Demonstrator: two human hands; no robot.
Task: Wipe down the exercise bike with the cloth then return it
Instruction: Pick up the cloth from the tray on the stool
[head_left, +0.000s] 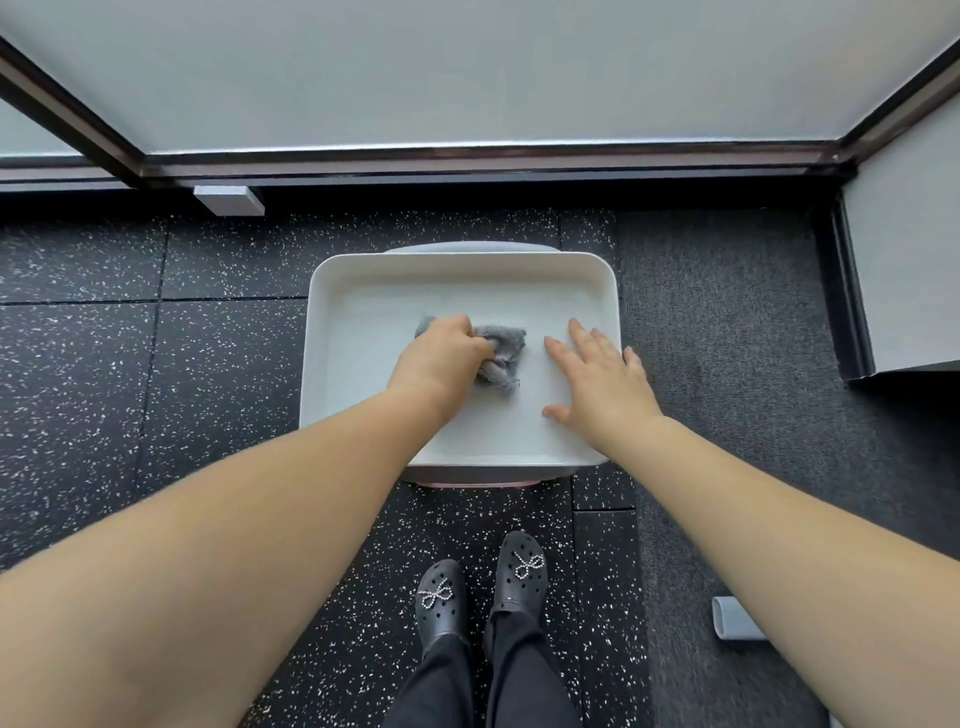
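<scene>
Left hand (441, 358) grips cloth (501, 353) in tray (457, 270) — pickup or return, can't tell. Right hand (597, 379) flat, fingers spread. No bike in view — next prob. lift cloth.

I count one grey cloth (501, 353), bunched under the curled fingers (480, 347) of my left hand (441, 358). One white tray (363, 291) lies beneath both sets of fingers. Two hands in all: my right hand (597, 379) lies flat, its straight fingers (563, 353) just beside the cloth. Nearer me than the fingers I count two black clogs (441, 603), each with one beaded bow. One grey block (228, 200) sits beyond the fingers, and one grey tube end (732, 618) lies on the floor (156, 364).
</scene>
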